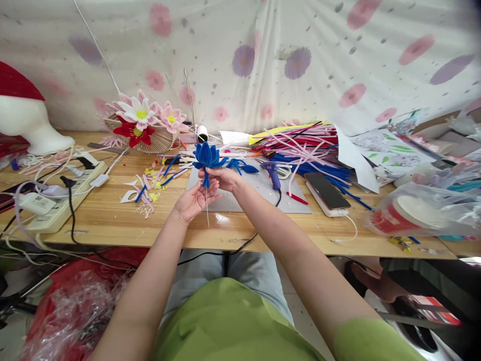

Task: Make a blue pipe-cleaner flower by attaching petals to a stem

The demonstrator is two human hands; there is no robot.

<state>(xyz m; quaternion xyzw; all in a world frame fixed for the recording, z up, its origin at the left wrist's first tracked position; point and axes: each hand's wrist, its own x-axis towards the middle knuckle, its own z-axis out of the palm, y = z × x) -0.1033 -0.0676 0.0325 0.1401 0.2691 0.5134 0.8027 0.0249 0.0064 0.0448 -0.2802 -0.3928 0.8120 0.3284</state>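
Blue fuzzy-petalled flower [208, 156], upright, pinched beneath its petals by the right hand [222, 179].
The left hand [195, 201] curls part-open by the thin pale wire stem [208, 213]; whether it grips, I can't tell. Over the grey mat [226, 204], a light pinch should spare the petals.

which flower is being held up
The blue flower, held by the right hand; the white flower, red flower and pink flowers sit together at the back left.

arms [281, 233] extended forward | left hand [192, 201] palm up | right hand [224, 179] higher, fingers [211, 172] pinching
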